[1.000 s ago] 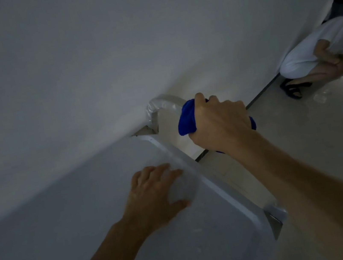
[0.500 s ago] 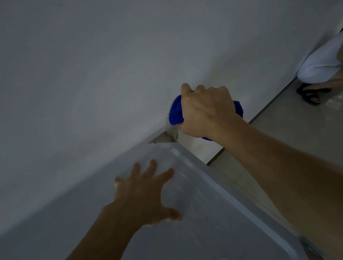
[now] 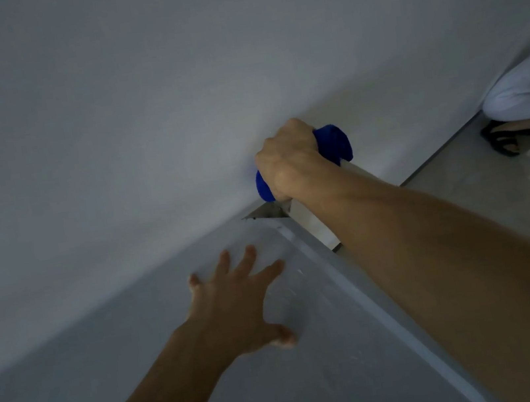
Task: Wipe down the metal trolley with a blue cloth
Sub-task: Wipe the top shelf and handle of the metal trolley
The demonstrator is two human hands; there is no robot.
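White wall (image 3: 139, 116) is filling the view, metal trolley (image 3: 286, 388) sitting against it; left hand (image 3: 238, 305) is pressing flat on its top, fingers spread, while right hand (image 3: 288, 159) is gripping the blue cloth (image 3: 334, 143) bunched above the trolley's far corner

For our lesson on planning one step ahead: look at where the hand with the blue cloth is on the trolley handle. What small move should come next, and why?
Probably slide the right hand, which grips the blue cloth around the handle's far end by the wall, back along the bar toward the near end. The left hand is spread flat on the trolley top, bracing it, so a wiping stroke seems safe.
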